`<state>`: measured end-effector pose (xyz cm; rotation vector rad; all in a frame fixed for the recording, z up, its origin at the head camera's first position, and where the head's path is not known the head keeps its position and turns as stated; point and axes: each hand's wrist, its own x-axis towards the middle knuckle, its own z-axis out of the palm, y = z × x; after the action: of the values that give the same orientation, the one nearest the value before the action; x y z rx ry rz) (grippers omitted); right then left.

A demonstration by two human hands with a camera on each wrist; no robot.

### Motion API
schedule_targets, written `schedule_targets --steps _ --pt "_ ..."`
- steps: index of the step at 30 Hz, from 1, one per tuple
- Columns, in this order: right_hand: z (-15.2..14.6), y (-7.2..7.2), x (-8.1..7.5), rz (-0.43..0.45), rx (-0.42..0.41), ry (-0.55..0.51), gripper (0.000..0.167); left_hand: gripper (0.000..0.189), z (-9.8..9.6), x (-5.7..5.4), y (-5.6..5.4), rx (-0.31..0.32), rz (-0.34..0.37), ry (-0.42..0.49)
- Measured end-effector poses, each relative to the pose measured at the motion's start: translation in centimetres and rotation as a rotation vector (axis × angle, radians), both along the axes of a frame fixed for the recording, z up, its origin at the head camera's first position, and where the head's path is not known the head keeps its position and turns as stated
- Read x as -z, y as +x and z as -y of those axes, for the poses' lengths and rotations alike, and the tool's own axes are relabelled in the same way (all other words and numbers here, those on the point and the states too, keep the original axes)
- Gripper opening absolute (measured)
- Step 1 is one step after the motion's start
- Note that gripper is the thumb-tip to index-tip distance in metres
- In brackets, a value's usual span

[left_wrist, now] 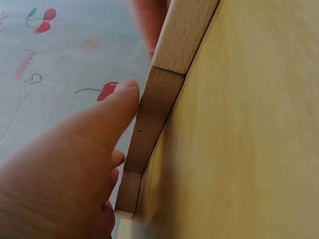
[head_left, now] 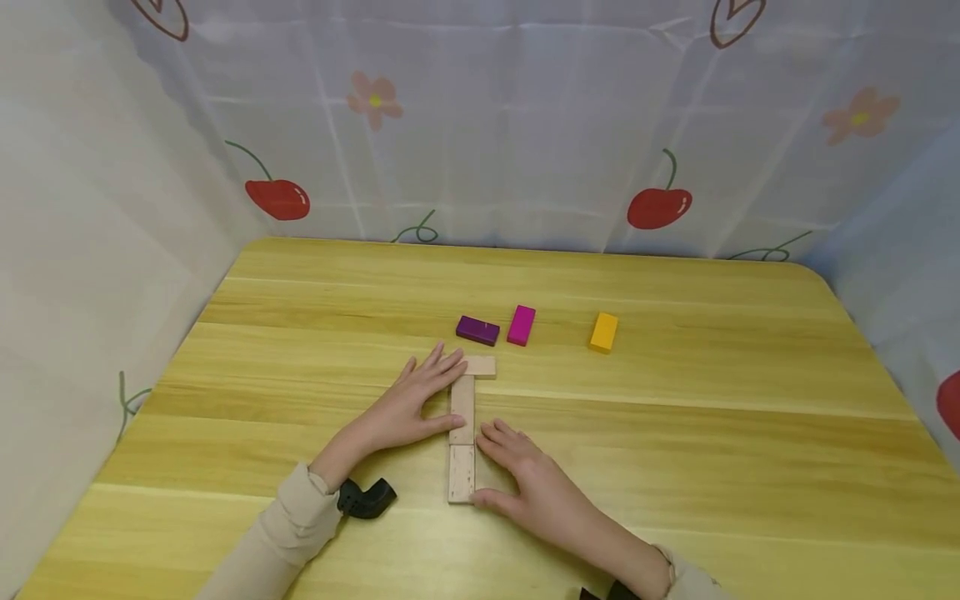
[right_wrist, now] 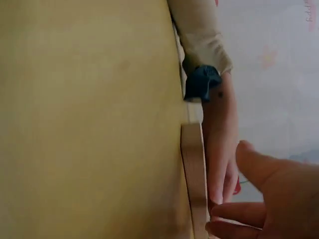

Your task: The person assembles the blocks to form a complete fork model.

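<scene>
Three plain wooden blocks lie flat on the table in a T shape. One crosswise block is at the far end, with a middle block and a near block in line below it. My left hand reaches over from the left, its fingertips at the crosswise block and its thumb on the middle block. On the right side, my right hand has its thumb at the near block's lower corner and its fingertips beside the middle block's edge. In the left wrist view, the blocks' side faces meet end to end.
Beyond the T lie a dark purple block, a magenta block and, farther right, a yellow block. A black wrist device sits at the left wrist. A patterned curtain hangs behind the wooden table.
</scene>
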<state>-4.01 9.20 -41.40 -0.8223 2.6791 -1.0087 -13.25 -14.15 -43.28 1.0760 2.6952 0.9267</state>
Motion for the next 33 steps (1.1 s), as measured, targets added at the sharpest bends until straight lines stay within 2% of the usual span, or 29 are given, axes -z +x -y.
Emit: schedule_targets --steps 4,9,14,18,21,25,29,33 --pt "-0.8 -1.9 -1.5 -0.013 0.064 -0.058 0.059 0.083 -0.1 -0.5 0.5 0.001 -0.004 -0.013" --pt "-2.4 -6.3 -2.8 -0.05 0.173 -0.145 0.05 0.097 -0.2 -1.2 1.2 0.056 0.006 -0.058" --pt "-3.2 -11.1 -2.8 -0.034 0.286 -0.179 0.049 0.105 -0.1 -1.2 1.5 0.101 0.041 -0.101" --pt "-2.7 -13.8 -2.2 -0.074 0.307 -0.144 0.05 0.107 -0.1 -0.8 1.4 0.12 0.049 -0.108" --pt "-1.8 -15.1 -1.7 -0.109 0.28 -0.079 0.05 0.107 -0.1 -0.6 1.3 0.125 0.052 -0.105" --pt "-0.4 -16.2 -1.3 -0.087 0.214 0.045 0.055 0.107 -0.1 -0.4 1.2 0.116 0.043 -0.108" --pt "0.3 -16.7 -0.8 -0.052 0.193 0.139 0.055 0.107 -0.2 -0.5 1.2 0.124 0.048 -0.115" --pt "0.6 -16.8 -0.4 -0.095 0.192 0.163 0.047 0.107 -0.2 -0.6 1.2 0.12 0.059 -0.121"
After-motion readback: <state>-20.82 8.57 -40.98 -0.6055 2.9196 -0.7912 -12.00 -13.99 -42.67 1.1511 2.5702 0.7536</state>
